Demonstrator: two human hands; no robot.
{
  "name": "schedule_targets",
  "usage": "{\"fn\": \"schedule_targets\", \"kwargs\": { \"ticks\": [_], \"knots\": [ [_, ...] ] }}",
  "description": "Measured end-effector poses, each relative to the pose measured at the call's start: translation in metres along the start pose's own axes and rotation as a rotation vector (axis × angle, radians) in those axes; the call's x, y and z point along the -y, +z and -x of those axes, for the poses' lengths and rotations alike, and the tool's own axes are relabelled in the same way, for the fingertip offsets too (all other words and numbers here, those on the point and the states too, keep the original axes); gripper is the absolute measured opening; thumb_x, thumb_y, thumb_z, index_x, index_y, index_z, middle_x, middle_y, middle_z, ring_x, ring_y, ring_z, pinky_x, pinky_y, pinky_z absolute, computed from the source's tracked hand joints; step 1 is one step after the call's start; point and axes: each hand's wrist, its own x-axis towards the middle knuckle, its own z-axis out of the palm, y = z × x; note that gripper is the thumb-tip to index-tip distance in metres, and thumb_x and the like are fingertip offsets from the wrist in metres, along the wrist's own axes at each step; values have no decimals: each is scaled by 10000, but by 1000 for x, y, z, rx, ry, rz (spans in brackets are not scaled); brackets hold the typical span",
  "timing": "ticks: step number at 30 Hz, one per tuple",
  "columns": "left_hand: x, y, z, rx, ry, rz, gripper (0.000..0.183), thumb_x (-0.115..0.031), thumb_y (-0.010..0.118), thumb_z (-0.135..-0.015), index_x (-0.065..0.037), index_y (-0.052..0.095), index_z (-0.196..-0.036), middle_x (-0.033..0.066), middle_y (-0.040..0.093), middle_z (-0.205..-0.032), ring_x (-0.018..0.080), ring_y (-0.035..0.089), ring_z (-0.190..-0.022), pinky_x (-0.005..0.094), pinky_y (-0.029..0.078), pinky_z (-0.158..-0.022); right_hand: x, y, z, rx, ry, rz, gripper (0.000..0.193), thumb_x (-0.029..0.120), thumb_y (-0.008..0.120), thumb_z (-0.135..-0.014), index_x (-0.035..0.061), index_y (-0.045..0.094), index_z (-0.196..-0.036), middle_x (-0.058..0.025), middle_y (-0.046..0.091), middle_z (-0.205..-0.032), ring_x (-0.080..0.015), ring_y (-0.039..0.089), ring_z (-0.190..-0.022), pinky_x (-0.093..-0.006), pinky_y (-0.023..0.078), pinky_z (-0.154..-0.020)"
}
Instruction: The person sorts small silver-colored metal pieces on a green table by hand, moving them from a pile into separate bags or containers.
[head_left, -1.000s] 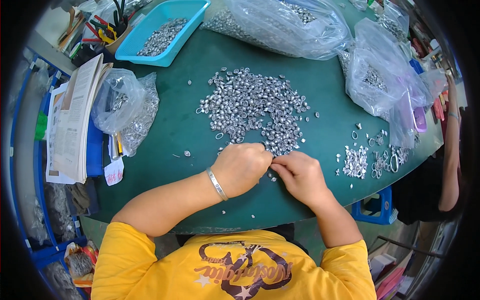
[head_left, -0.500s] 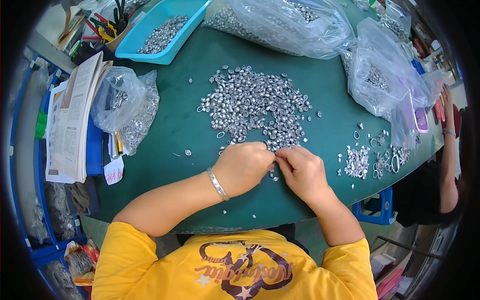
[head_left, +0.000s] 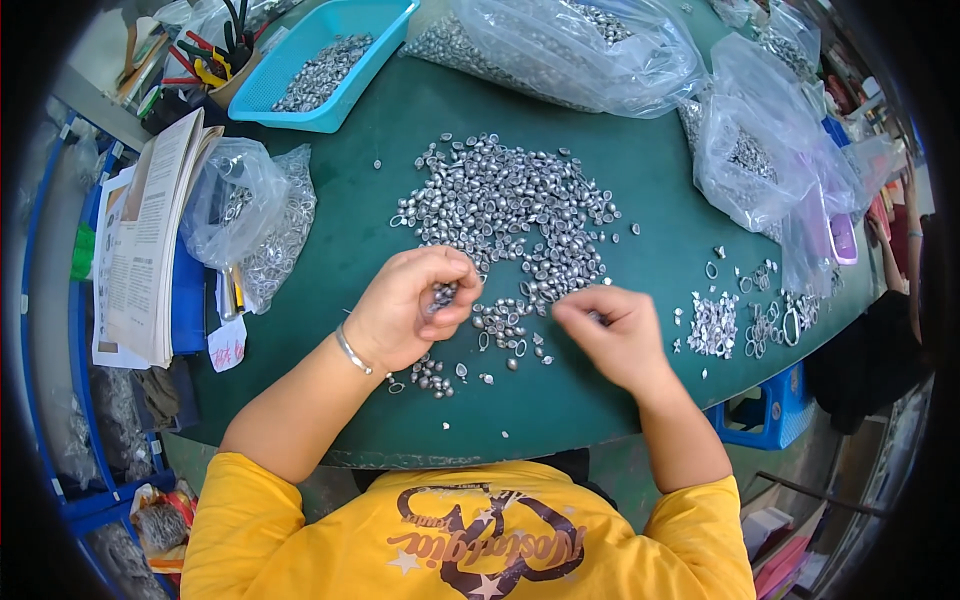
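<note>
My left hand [head_left: 408, 298] is curled closed around several small silver-grey metal pieces [head_left: 443, 294], which show between its fingers. At the right, my right hand [head_left: 622, 335] is also closed, and a bit of grey metal peeks out under its fingers. Ahead of both hands spreads a large pile of small domed oval metal pieces [head_left: 510, 190], some turned hollow side up. A smaller cluster [head_left: 500, 322] lies between the hands. Another little group [head_left: 432, 378] sits just below my left wrist, with a few loose pieces around it.
Around the green table [head_left: 360, 210] stand a turquoise basket [head_left: 250, 95] of metal parts, large plastic bags [head_left: 640, 80] of parts, and propped papers [head_left: 150, 240]. Sorted rings and small bits [head_left: 713, 325] lie at the right. Beyond, another person's arm [head_left: 914, 240] shows beside a blue stool [head_left: 765, 412].
My hands, together before, have moved apart. The left has shifted left and turned, showing pieces in its grasp. A group of pieces now shows below it. The other person's arm has shifted.
</note>
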Motion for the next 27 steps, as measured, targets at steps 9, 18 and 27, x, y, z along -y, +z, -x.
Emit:
{"fn": "schedule_targets", "kwargs": {
  "ticks": [9, 18, 27],
  "knots": [
    [19, 6, 6, 22, 485, -1214, 86, -72, 675, -765, -45, 684, -846, 25, 625, -707, 91, 545, -595, 216, 442, -543, -1, 8, 0, -14, -214, 407, 60, 100, 665, -730, 79, 649, -784, -74, 594, -678, -259, 596, -599, -336, 489, -534],
    [43, 1, -7, 119, 780, -1872, 68, -148, 675, -713, -107, 665, -766, 55, 542, -659, 233, 572, -623, 311, 477, -549, 0, 8, 1, 6, -191, 294, 46, 87, 645, -762, 57, 648, -796, -52, 605, -676, -176, 576, -556, -281, 459, -495],
    [12, -1, 5, 35, 29, -531, 93, -86, 613, -835, -19, 590, -895, -26, 515, -668, 28, 400, -523, 159, 299, -438, 14, 6, 1, 232, 34, 95, 82, 105, 649, -772, 36, 666, -814, -101, 610, -675, -197, 577, -563, -293, 461, -537]
  ]
}}
